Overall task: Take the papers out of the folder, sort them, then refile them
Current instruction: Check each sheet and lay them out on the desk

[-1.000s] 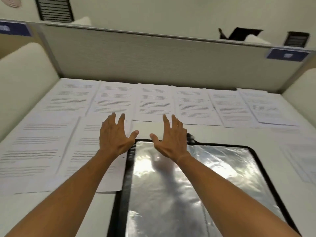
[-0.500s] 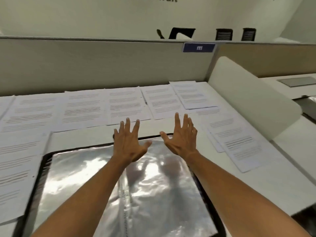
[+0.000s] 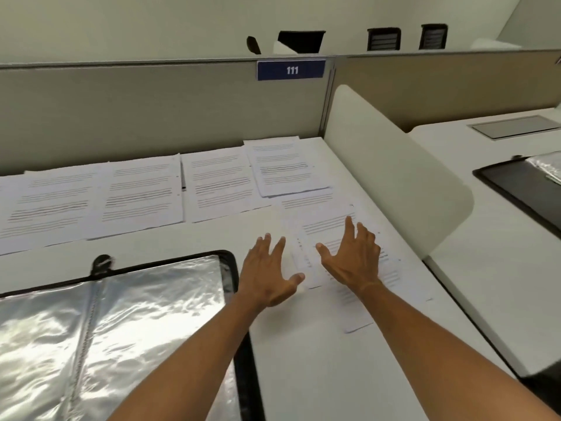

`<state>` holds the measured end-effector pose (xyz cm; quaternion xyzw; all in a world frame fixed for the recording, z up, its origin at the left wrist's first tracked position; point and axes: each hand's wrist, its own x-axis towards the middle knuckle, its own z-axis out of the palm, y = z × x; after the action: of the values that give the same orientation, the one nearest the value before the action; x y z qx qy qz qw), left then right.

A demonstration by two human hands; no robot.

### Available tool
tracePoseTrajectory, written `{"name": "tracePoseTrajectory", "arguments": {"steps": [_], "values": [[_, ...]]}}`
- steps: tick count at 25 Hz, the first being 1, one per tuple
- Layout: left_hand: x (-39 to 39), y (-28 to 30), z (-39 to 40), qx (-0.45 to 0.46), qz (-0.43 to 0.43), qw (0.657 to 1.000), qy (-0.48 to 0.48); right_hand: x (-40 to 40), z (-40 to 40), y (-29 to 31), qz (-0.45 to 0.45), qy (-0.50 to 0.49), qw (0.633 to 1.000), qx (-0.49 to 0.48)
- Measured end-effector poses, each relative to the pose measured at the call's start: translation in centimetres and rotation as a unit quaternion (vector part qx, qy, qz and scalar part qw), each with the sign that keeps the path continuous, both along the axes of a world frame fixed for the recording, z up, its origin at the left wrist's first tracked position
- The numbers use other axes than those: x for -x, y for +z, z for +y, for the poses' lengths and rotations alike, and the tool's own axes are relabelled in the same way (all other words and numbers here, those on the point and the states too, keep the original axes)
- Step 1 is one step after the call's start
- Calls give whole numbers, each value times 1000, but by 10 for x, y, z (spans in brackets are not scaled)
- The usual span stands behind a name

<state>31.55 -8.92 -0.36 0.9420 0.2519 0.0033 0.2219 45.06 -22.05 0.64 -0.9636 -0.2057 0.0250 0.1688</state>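
We see both hands reaching forward over the white counter, fingers spread and straight, grasping nothing. The left hand hovers just right of the open folder, whose glossy plastic sleeves lie spread inside a black cover at the lower left. The right hand is over a loose sheet of printed paper lying near the counter's right edge; we cannot tell whether it touches the sheet. More papers lie in a row along the back of the counter, against the beige partition, which carries a blue label reading 111. A rounded white side divider stands to the right, and beyond it a second black folder lies on the neighbouring desk.
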Motion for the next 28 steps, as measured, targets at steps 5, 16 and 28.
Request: {"name": "tracePoseTrajectory", "arguments": {"steps": [5, 16, 28], "values": [[-38, -7, -28, 31, 24, 999, -3, -60, -30, -6, 2, -39, 999, 18], [-51, -7, -26, 39, 18, 999, 18, -100, -52, -8, 88, -185, 968, -143], [-50, 18, -7, 383, -136, 893, 192, -104, -49, 57, 259, -8, 885, -387]]}}
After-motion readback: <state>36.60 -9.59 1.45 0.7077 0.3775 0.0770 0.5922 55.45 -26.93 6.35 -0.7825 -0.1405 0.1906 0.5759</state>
